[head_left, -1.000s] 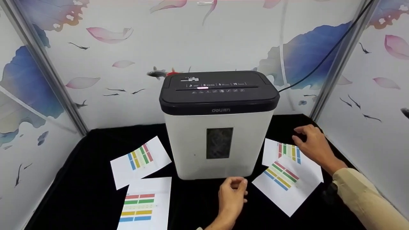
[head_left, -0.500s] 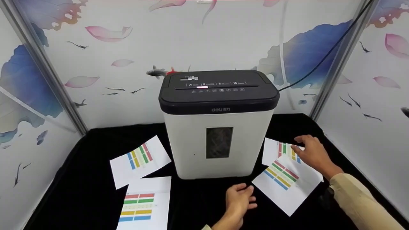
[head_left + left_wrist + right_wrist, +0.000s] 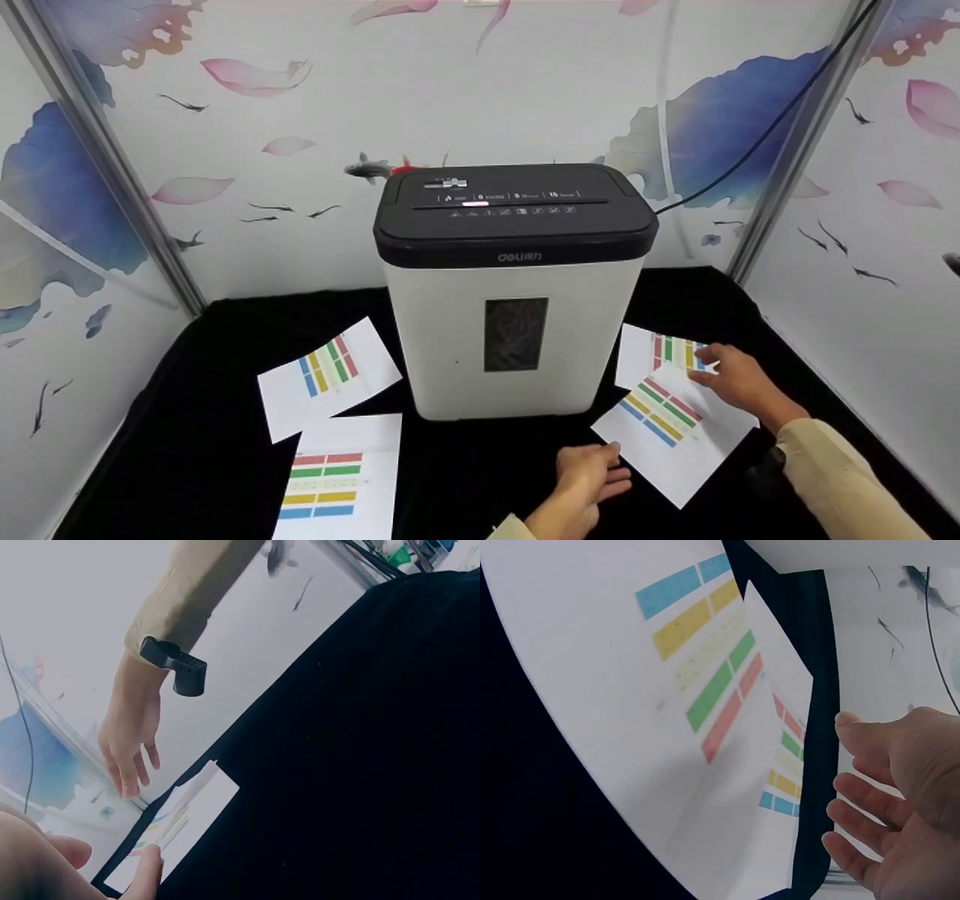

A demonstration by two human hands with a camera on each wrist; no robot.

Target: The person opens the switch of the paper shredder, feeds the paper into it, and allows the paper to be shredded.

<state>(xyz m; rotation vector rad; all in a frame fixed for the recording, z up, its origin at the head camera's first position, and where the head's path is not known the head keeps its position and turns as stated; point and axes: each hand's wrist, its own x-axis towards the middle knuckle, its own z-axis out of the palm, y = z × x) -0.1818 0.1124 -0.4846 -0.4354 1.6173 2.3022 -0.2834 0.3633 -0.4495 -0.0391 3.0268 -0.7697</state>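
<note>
Hovering above two overlapping printed sheets, the right hand (image 3: 739, 379) is loosely spread, thumb parted from the fingers, and has hold of nothing. The left hand (image 3: 581, 476) is half open and likewise holds nothing; its fingertips lie just beside the left corner of the front sheet (image 3: 679, 476), though the head view does not settle whether they touch it. The front sheet rests on the black-covered desk (image 3: 465, 487), to the right of the shredder (image 3: 442, 337), and partly covers the rear sheet (image 3: 634, 356). Two further sheets, the farther (image 3: 289, 401) and the nearer (image 3: 379, 450), lie on the shredder's other side.

The step in hand is judged to be the lifting of one sheet from this pair, the front sheet being the likelier choice because it lies uppermost. Good practice calls for the right hand to come down to a free edge and pinch that layer alone, since a grip taken across the overlap could draw up the rear sheet as well. Light fingertips of the left hand at the opposite corner would steady the page and, once it is raised, help keep it flat. Paper this thin probably bends easily, so a two-handed hold should bring its edge squarely to the slot (image 3: 540, 203).
</note>
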